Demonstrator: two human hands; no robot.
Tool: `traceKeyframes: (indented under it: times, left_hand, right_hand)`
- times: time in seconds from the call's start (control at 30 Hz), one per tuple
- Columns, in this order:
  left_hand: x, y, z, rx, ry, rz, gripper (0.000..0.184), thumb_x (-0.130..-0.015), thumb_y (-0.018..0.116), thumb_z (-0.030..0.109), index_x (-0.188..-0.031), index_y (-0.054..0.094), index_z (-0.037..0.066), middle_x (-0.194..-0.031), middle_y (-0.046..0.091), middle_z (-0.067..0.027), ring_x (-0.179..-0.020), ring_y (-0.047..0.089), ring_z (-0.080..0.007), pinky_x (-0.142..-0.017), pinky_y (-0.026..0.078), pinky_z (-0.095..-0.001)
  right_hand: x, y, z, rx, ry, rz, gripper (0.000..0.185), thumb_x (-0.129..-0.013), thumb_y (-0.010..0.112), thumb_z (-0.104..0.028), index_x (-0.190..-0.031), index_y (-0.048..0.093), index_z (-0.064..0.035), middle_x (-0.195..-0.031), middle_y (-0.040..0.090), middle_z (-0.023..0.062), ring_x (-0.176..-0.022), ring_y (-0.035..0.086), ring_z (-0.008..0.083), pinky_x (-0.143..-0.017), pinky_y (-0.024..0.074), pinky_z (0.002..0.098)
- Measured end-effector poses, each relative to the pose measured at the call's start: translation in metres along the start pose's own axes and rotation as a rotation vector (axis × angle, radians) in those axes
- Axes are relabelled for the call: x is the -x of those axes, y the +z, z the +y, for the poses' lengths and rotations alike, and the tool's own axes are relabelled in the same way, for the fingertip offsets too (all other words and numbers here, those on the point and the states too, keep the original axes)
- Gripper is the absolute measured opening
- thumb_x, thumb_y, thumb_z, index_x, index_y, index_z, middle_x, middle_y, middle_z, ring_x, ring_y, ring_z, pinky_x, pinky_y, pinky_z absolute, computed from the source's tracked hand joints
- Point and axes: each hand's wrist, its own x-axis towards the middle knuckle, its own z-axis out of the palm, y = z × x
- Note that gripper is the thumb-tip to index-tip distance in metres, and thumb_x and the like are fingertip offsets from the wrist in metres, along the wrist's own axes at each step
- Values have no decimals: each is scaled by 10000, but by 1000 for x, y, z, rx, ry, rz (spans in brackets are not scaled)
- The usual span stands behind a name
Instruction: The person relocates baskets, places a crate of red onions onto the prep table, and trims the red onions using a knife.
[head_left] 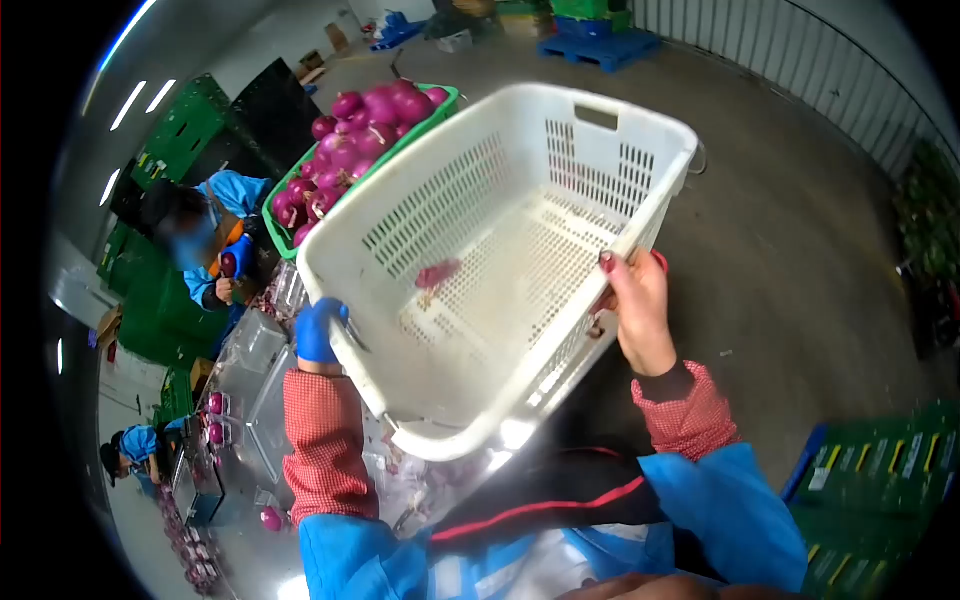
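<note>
A large white plastic basket (480,240) with slotted walls is held up, tilted, between my two hands. Inside it lies only a reddish-purple scrap of onion skin (437,274) and a few small bits. My left hand (319,331), in a blue glove, grips the rim at the near left end. On the right long side, my bare right hand (640,305) is closed over the rim, thumb on top; its other fingers are mostly hidden behind the wall. Just beyond the basket, a green crate (275,220) is heaped with purple onions (345,150).
A metal worktable (240,480) with clear trays, onions and loose skins lies below left. One co-worker (215,240) holds an onion beside it; another (135,455) is farther off. Green crates (880,500) stand at lower right. A blue pallet (600,48) sits on the floor behind.
</note>
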Motion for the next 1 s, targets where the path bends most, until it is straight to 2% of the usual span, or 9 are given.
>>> traceKeyframes:
  times: [0.03,0.23,0.37,0.6,0.67,0.73,0.83,0.97,1.0]
  left_hand:
    - [-2,17,8,13,-21,7,242,-789,539,113,-959,589,-52,-762,575,-58,-680,555,-157,-629,443,-248]
    - [54,84,37,106,-21,-311,137,-797,548,101,-887,568,0,-729,554,-39,-642,541,-134,-599,452,-238]
    - [67,169,25,170,20,-521,126,-781,574,64,-866,594,-27,-759,592,-78,-649,580,-162,-623,492,-263]
    - [156,342,-10,163,-33,-767,166,-727,598,35,-842,627,-82,-760,639,-136,-639,626,-228,-608,540,-334]
    - [185,389,-34,56,-88,-804,167,-714,616,55,-812,632,-80,-722,637,-155,-593,627,-249,-569,543,-366]
    - [193,434,-99,-132,92,-900,166,-707,633,76,-783,638,-72,-697,639,-169,-565,629,-266,-535,538,-385]
    - [226,508,-176,-661,-73,-774,212,-719,678,149,-763,662,-57,-715,675,-161,-591,658,-257,-534,542,-392]
    - [259,568,-349,-412,-390,-682,165,-719,677,22,-809,618,-103,-728,659,-203,-563,663,-264,-478,546,-386]
    - [292,571,-317,-475,-453,-593,160,-743,687,31,-819,637,-100,-758,676,-201,-577,672,-261,-513,559,-376]
  right_hand:
    - [2,-1,-14,21,-60,9,276,-945,557,-213,-1088,533,22,-859,662,61,-645,627,92,-526,505,199]
    - [121,-29,-68,41,-304,247,255,-933,554,-136,-1107,519,46,-943,662,85,-712,643,119,-547,531,221]
    - [181,-83,-98,77,-442,428,317,-933,546,-138,-1173,494,62,-1085,622,120,-951,611,152,-833,493,283]
    - [285,-199,-126,98,-473,783,311,-957,537,-182,-1170,503,42,-1136,594,113,-993,588,162,-873,475,291]
    - [312,-248,-115,100,-406,866,320,-959,529,-179,-1189,499,41,-1169,577,110,-1042,567,167,-918,450,296]
    - [330,-289,-99,165,-381,922,324,-958,526,-238,-1141,559,29,-961,556,47,-832,507,104,-725,433,250]
    - [350,-361,-76,-91,-243,1062,349,-929,565,-260,-1147,574,12,-1060,620,57,-908,575,161,-740,455,280]
    - [400,-514,-11,-193,-51,1023,303,-913,580,-252,-1152,583,-66,-1007,628,33,-869,585,126,-680,481,273]
    - [405,-533,-9,-177,0,1062,307,-891,595,-256,-1139,584,-75,-969,624,13,-857,586,115,-674,479,255]
